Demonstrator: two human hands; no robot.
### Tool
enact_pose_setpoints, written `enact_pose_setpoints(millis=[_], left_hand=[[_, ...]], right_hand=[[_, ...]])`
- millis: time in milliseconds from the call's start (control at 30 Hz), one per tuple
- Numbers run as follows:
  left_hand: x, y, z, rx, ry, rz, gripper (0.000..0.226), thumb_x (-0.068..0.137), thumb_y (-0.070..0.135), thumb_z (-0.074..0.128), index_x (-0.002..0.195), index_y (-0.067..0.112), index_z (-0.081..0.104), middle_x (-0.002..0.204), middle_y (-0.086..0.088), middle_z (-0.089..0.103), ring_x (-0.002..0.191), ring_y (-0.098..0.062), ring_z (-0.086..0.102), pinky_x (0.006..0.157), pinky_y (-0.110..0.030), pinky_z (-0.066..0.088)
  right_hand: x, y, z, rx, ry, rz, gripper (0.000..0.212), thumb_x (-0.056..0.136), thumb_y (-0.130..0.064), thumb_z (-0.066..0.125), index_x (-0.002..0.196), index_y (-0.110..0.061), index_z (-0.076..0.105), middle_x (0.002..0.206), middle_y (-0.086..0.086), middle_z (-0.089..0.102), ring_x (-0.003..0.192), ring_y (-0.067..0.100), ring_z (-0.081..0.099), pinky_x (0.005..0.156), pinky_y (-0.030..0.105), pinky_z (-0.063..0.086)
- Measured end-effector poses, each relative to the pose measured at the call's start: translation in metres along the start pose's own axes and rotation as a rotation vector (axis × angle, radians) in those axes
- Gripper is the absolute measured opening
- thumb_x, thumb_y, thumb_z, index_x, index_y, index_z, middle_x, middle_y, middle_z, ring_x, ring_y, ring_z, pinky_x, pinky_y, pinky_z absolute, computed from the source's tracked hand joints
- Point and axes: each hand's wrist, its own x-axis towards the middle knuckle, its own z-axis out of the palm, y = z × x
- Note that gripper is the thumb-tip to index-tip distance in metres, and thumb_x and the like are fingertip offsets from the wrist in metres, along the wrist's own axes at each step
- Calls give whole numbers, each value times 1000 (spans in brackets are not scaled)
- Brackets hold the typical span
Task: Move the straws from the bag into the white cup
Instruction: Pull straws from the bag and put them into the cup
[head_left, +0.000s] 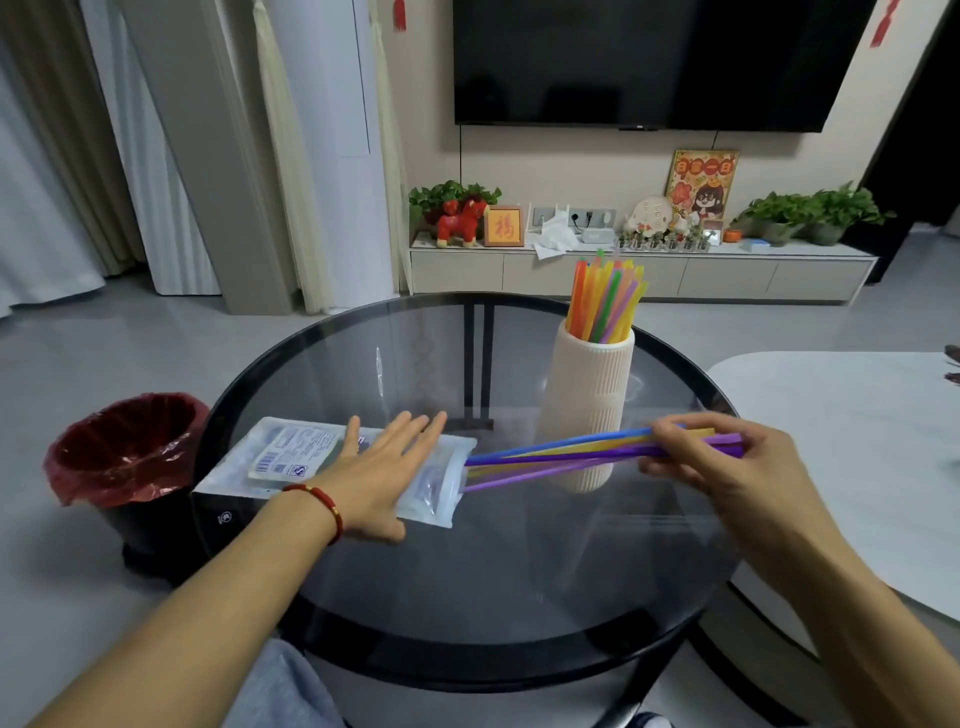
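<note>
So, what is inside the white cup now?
The white cup holds a bunch of coloured straws standing upright, their tops above the rim. Their lower parts and the cup's bottom are hidden by its wall.

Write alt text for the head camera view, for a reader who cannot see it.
A person's right hand draws a bunch of coloured straws from a plastic bag that the left hand presses flat on a round glass table. Behind the bunch, a white cup already holds many straws upright.

Home living room — wall television, low cabinet, curtains.
</note>
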Motion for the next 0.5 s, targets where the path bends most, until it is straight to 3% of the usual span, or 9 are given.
enact_pose_setpoints(millis=[67, 133, 167, 233, 300, 367, 433, 500], left_hand=[[-2, 19, -1, -198, 47, 101, 130, 76, 46, 75, 158, 24, -23, 170, 4, -15, 154, -12, -20, 125, -57, -4], [1, 53, -7, -485, 165, 216, 126, 76, 55, 76, 162, 24, -10, 170, 8, -2, 153, -3, -7, 128, -40, 5], [6, 71, -7, -576, 223, 230, 119, 77, 55, 77, 163, 25, 0, 169, 5, 12, 153, -6, 7, 126, -35, 13], [15, 105, -4, -673, 335, 151, 85, 84, 52, 74, 155, 29, 34, 149, -2, 50, 137, -18, 43, 120, -39, 31], [23, 128, 4, -548, 450, -28, 33, 95, 52, 60, 120, 30, 64, 110, -1, 72, 109, -22, 61, 116, -47, 33], [30, 137, 12, -540, 482, -87, 31, 100, 46, 51, 92, 20, 66, 87, -6, 72, 91, -30, 63, 107, -47, 42], [33, 139, 17, -835, 447, -30, 36, 101, 37, 53, 78, 10, 60, 75, -15, 66, 73, -35, 57, 74, -45, 54], [32, 139, 16, -945, 423, 20, 44, 103, 40, 53, 73, 8, 55, 71, -19, 60, 61, -28, 46, 59, -37, 43]], right_hand=[[-7, -14, -11, -93, -14, -86, 38, 65, -53, 83, 91, -25, 85, 85, 10, 84, 80, 31, 83, 80, 42, 67], [-13, -27, -15, -160, -57, -145, 35, 67, -50, 81, 90, -25, 85, 83, 10, 84, 78, 30, 83, 77, 43, 67], [-14, -32, -14, -195, -74, -167, 34, 67, -50, 80, 90, -25, 85, 82, 10, 84, 77, 30, 83, 77, 45, 66], [-12, -40, -12, -259, -124, -219, 33, 67, -49, 79, 88, -24, 85, 81, 9, 84, 75, 27, 83, 76, 46, 65], [-9, -49, -11, -276, -192, -250, 37, 66, -54, 81, 88, -23, 86, 82, 9, 84, 75, 27, 83, 75, 43, 66], [-5, -59, -13, -253, -262, -254, 52, 62, -68, 85, 90, -24, 86, 83, 11, 83, 75, 29, 82, 73, 36, 68], [1, -63, -12, -226, -292, -255, 62, 58, -75, 85, 90, -22, 85, 78, 14, 81, 71, 25, 80, 68, 26, 65], [7, -57, -2, -175, -288, -229, 60, 61, -73, 85, 92, -22, 84, 74, 12, 77, 60, 17, 73, 58, 20, 59]])
